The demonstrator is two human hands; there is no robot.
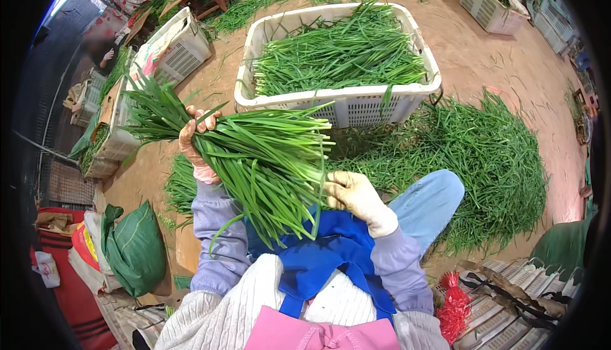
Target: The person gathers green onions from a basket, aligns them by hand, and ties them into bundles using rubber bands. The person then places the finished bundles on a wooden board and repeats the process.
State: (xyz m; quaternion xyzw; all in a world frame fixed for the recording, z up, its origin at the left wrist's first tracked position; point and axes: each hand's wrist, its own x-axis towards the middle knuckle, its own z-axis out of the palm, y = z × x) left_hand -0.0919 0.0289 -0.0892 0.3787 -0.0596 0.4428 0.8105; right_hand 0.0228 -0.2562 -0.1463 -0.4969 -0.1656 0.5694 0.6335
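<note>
My left hand (197,140), in a stained glove, is closed round a thick bunch of green chives (267,146) held above my lap. Their pale cut ends point right, while the leaf tips fan out left beyond my fist. At the cut ends, my right hand (353,197), in a pale glove, has its fingers pinched on chives at the bunch's edge; how many stalks are between the fingertips is too small to tell. Just ahead stands a white plastic crate (356,103) filled with chives (344,51) laid lengthwise.
A large heap of loose chives (484,165) lies on the floor to my right. More white crates (181,51) stand at the left and far right (490,6). A green sack (135,248) sits left, red plastic twine (453,308) lower right. A person's hand (108,55) shows far left.
</note>
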